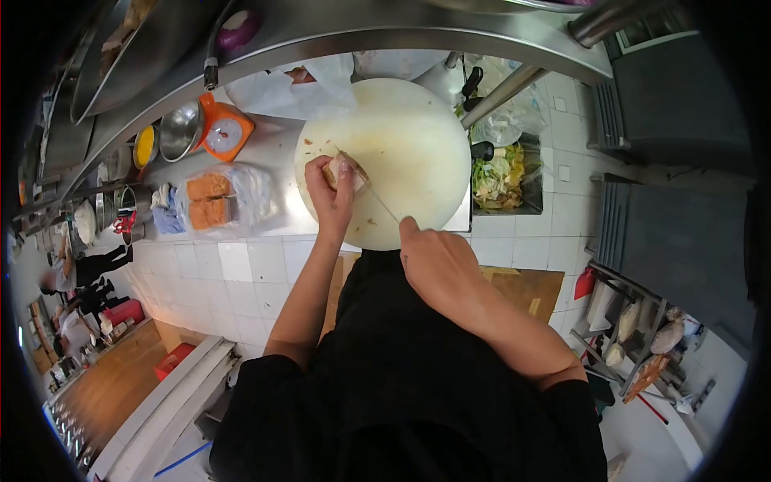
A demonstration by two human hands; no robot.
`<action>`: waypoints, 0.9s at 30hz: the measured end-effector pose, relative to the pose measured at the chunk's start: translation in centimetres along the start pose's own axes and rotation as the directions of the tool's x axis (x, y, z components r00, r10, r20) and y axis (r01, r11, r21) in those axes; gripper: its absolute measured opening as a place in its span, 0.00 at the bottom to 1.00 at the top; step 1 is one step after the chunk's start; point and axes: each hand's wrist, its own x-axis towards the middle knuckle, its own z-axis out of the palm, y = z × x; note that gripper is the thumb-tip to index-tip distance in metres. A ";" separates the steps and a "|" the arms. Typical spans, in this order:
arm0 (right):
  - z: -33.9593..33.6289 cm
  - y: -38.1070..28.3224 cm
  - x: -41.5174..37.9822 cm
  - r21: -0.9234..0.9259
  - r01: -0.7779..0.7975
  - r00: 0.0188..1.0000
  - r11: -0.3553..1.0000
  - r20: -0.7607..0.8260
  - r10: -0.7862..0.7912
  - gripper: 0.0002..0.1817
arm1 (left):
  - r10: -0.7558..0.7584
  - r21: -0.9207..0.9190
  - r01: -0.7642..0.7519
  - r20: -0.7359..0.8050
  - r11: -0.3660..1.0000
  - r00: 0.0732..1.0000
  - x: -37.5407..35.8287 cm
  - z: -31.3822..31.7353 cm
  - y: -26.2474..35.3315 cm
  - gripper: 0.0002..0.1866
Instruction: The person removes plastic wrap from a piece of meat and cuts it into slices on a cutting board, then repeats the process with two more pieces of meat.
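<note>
Round white cutting board (409, 161) forms the work surface. Left hand (332, 197) pinches a small food piece (360, 181) above it; right hand (438, 261) closes around the knife (385, 204) handle, blade at the piece. Orange scale (226, 136) stands left of the board.

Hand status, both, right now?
Left hand: closed, fingers pinching a small pale piece of food on the round board.
Right hand: closed, holding a knife.
</note>
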 end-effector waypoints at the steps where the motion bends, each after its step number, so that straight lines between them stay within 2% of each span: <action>1: 0.1 -0.5 1.0 -0.019 -0.018 1.000 1.000 -0.006 0.018 0.07 | -0.017 -0.025 0.017 0.000 1.000 1.000 0.0 0.0 -0.1 0.15; 2: 0.9 -0.5 2.7 -0.021 -0.019 1.000 1.000 -0.002 0.019 0.07 | -0.021 -0.027 0.021 -0.002 0.999 1.000 0.0 0.0 -0.1 0.15; 4: 3.7 0.7 6.3 -0.032 0.051 0.993 0.998 -0.103 -0.054 0.07 | 0.024 -0.027 -0.024 -0.014 0.999 1.000 0.1 0.1 0.2 0.15; 8: 4.8 1.4 6.0 0.022 0.026 0.994 0.999 -0.104 -0.024 0.07 | 0.051 0.027 -0.051 -0.006 0.998 0.999 -0.2 0.2 -0.2 0.14; 10: 4.2 2.1 1.4 0.003 -0.009 0.997 1.000 -0.082 0.009 0.09 | -0.049 -0.064 0.048 -0.003 0.997 0.999 -0.3 0.5 -0.5 0.14; 11: 3.8 2.3 0.5 -0.001 -0.008 0.997 1.000 -0.078 0.008 0.09 | -0.053 -0.066 0.052 -0.006 0.996 0.999 -0.3 0.4 0.1 0.14; 13: 3.3 2.4 -0.7 0.027 -0.093 0.993 0.995 0.070 0.091 0.10 | -0.085 -0.084 0.089 0.047 0.993 0.995 -0.1 -0.1 2.0 0.14; 14: 4.7 3.1 0.9 0.028 -0.092 0.994 0.995 0.069 0.090 0.10 | -0.084 -0.083 0.088 0.047 0.993 0.995 -0.2 0.0 1.1 0.14; 16: 9.6 5.5 5.9 0.045 0.014 0.991 0.999 -0.133 -0.008 0.08 | 0.015 -0.096 -0.011 0.039 0.995 0.999 -0.1 0.2 -1.4 0.14; 20: 11.5 7.3 7.0 0.019 -0.046 0.985 0.999 -0.163 0.049 0.07 | 0.098 0.019 -0.099 0.061 0.995 0.993 -0.5 -0.8 -0.7 0.16; 22: 10.5 9.6 5.7 0.121 0.075 0.986 0.990 -0.155 -0.056 0.08 | 0.399 0.183 -0.408 0.082 0.895 0.913 -1.0 -1.7 1.2 0.18; 23: 10.7 10.9 5.0 0.149 0.086 0.979 0.985 -0.196 -0.056 0.09 | 0.406 0.181 -0.413 0.076 0.893 0.911 -2.1 -1.6 1.3 0.18; 24: 10.2 11.2 4.1 0.142 0.095 0.978 0.985 -0.198 -0.065 0.09 | 0.282 -0.042 -0.279 0.096 0.959 0.955 -3.6 -1.3 1.2 0.19; 25: 9.7 11.2 3.3 0.180 0.052 0.977 0.982 -0.212 -0.013 0.09 | 0.161 -0.256 -0.121 0.144 0.959 0.976 -4.4 -1.5 1.6 0.20; 26: 9.5 11.1 2.8 0.218 0.011 0.974 0.976 -0.224 0.039 0.09 | 0.164 -0.252 -0.127 0.131 0.959 0.978 -4.7 -2.2 1.9 0.20; 27: 9.5 10.9 2.7 0.154 0.018 0.975 0.988 -0.220 0.017 0.10 | -0.099 -0.359 0.175 0.221 0.917 0.970 -4.5 -3.0 3.2 0.22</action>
